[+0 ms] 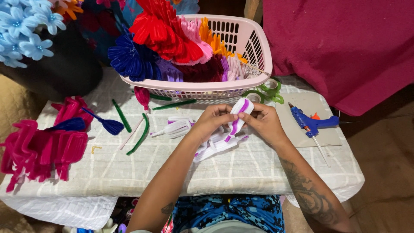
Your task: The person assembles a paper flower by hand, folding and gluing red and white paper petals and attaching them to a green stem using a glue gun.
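Both hands on a white-and-purple pipe-cleaner petal, mid-worktop.

Left hand and right hand both pinch the white-and-purple petal piece, held just above the worktop near its middle; fingers curled tight around it. Under the hands: loose pile of white petal pieces, more at. Pink basket at the far edge, packed with red, blue, purple, orange pieces. Blue glue gun on a grey board near the right edge, well apart from the right hand. Green stems and a blue petal left of centre; magenta pieces stacked at the left edge. Green tape rolls just beside the basket.
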